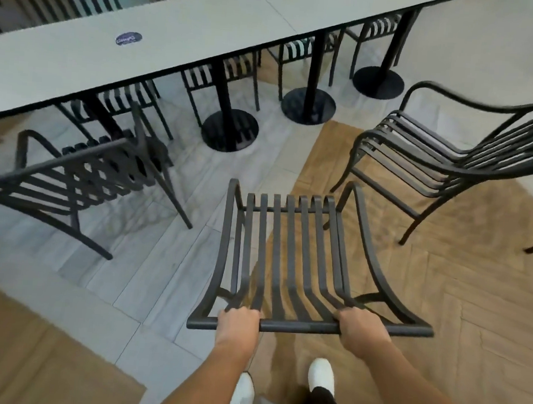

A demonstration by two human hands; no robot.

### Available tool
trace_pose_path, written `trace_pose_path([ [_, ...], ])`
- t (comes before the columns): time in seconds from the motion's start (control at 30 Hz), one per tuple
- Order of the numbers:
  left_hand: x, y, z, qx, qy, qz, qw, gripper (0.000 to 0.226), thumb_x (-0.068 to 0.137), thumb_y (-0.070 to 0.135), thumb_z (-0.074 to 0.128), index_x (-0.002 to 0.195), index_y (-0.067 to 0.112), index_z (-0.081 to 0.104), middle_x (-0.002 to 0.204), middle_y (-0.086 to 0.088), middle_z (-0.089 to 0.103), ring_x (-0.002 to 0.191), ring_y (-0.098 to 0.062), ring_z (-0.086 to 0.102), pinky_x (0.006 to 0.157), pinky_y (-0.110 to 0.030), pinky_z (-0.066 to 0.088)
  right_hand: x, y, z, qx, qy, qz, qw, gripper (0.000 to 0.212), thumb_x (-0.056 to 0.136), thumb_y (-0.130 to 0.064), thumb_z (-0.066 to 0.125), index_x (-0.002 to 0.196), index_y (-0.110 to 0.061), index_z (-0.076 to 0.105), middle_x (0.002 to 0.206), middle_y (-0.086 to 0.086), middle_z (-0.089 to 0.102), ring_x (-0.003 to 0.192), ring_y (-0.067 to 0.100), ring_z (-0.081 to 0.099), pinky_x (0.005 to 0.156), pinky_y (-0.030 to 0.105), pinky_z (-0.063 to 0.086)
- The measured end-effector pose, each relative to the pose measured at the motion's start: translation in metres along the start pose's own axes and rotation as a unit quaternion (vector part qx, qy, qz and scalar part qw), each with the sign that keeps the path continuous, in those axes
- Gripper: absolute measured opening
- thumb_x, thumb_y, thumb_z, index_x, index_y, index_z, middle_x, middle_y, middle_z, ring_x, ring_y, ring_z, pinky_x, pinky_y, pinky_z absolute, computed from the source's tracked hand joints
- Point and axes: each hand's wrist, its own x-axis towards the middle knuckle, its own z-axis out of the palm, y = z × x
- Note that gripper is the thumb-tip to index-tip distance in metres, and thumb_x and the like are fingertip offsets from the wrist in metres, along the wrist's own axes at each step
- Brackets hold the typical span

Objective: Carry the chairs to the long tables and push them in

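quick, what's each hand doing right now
Left hand: closed on the top rail of the slatted chair.
Right hand: closed on the same rail.

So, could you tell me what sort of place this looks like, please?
Probably a café or canteen dining area. Long grey tables stand end to end on black pedestal bases, matching dark slatted chairs sit around them, and one tabletop carries a round sticker.

I see a dark slatted metal chair (289, 257) facing the long grey surface (182, 38), its top rail nearest me. Two matching chairs stand near it, left (71, 178) and right (445, 154).
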Motion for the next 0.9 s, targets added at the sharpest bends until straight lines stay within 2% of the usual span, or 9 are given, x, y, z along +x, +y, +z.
trace_pose_path([
  [0.3, 0.034, 0.015, -0.026, -0.040, -0.019, -0.097, 0.994, 0.030, 0.103, 0.011, 0.055, 0.130, 0.024, 0.060, 0.122, -0.003, 0.067, 0.115, -0.026, 0.065, 0.103, -0.043, 0.043, 0.063, 0.015, -0.062, -0.107, -0.003, -0.121, 0.987, 0.024, 0.101, -0.018, 0.049, 0.119, -0.024, 0.064, 0.115, 0.000, 0.067, 0.108, 0.022, 0.065, 0.094, 0.036, 0.052],
  [0.47, 0.062, 0.009, -0.043, -0.061, -0.020, -0.130, 0.989, 0.033, 0.101, 0.010, 0.053, 0.127, 0.028, 0.062, 0.115, 0.000, 0.069, 0.111, -0.025, 0.065, 0.094, -0.040, 0.043, 0.101, 0.015, -0.087, -0.136, -0.004, -0.149, 0.979, 0.038, 0.098, -0.019, 0.047, 0.130, -0.032, 0.062, 0.117, -0.001, 0.069, 0.110, 0.024, 0.066, 0.092, 0.038, 0.053],
  [0.63, 0.093, 0.002, -0.062, -0.053, -0.032, -0.137, 0.989, 0.035, 0.100, 0.008, 0.058, 0.130, 0.027, 0.061, 0.115, -0.002, 0.069, 0.109, -0.025, 0.065, 0.096, -0.039, 0.044, 0.136, 0.013, -0.114, -0.147, -0.003, -0.170, 0.974, 0.040, 0.097, -0.019, 0.049, 0.131, -0.037, 0.060, 0.113, -0.004, 0.069, 0.106, 0.023, 0.066, 0.089, 0.038, 0.053],
  [0.9, 0.165, -0.034, -0.106, -0.065, -0.019, -0.139, 0.988, 0.034, 0.100, 0.007, 0.057, 0.130, 0.023, 0.060, 0.119, -0.004, 0.068, 0.112, -0.026, 0.065, 0.096, -0.039, 0.044, 0.211, -0.011, -0.175, -0.137, 0.006, -0.168, 0.976, 0.044, 0.099, -0.018, 0.048, 0.137, -0.039, 0.056, 0.117, -0.005, 0.068, 0.107, 0.020, 0.065, 0.092, 0.035, 0.052],
])
